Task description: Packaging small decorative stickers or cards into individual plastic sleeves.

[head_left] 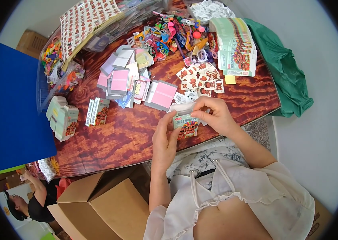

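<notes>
From my head, one wide view looks down at my nearby left hand [164, 136], right hand [217, 115] and table [97, 150].

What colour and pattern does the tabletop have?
The tabletop shows a reddish-brown, wavy wood-grain pattern, best seen in the head view.

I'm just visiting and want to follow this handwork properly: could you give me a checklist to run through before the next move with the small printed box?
1. Left hand holding the small printed box: ok, it grips the box's left side.
2. Right hand on the box: ok, thumb and fingers are at its upper right edge.
3. Box top closed: not ok, what looks like a pale flap stands up there.
4. Contents inside: cannot tell, the interior is hidden.
5. Loose picture pieces in view: ok, spread on the table beyond the hands.
</notes>
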The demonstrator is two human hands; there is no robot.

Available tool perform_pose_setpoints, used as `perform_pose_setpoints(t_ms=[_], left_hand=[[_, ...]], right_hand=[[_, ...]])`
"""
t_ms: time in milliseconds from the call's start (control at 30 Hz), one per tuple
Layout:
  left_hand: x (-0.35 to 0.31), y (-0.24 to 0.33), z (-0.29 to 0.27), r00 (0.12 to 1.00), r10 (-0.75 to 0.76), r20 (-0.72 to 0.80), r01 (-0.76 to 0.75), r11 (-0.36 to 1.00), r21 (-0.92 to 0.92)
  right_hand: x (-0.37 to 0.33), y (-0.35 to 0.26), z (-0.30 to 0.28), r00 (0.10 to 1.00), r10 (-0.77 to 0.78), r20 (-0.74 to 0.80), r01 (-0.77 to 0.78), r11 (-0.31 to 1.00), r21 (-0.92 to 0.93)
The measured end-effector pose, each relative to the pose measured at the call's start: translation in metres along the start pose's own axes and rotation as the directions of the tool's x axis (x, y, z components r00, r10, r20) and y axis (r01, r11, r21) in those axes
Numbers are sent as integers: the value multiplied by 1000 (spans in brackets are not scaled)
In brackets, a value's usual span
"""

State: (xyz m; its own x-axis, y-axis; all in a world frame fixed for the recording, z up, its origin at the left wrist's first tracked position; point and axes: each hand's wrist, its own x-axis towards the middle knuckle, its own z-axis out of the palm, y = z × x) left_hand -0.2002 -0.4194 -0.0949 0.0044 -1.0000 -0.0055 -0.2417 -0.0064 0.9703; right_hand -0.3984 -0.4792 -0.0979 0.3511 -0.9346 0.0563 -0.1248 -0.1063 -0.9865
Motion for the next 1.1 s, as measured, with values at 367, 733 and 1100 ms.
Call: perform_pose_setpoints(t_ms=[367,733,1100], left_hand=[[-3,7,12,999,-51,-17,46,970,-237],[1,2,2,995,13,96,-17,999,45],[0,5,6,991,25,128,-34,997,67]], right_hand=[[-6,0,13,978,-28,-207,51,993,110],[-1,-4,-5,992,-100,80,96,994,56],[4,-17,-8,996,92,12,-92,995,-44]])
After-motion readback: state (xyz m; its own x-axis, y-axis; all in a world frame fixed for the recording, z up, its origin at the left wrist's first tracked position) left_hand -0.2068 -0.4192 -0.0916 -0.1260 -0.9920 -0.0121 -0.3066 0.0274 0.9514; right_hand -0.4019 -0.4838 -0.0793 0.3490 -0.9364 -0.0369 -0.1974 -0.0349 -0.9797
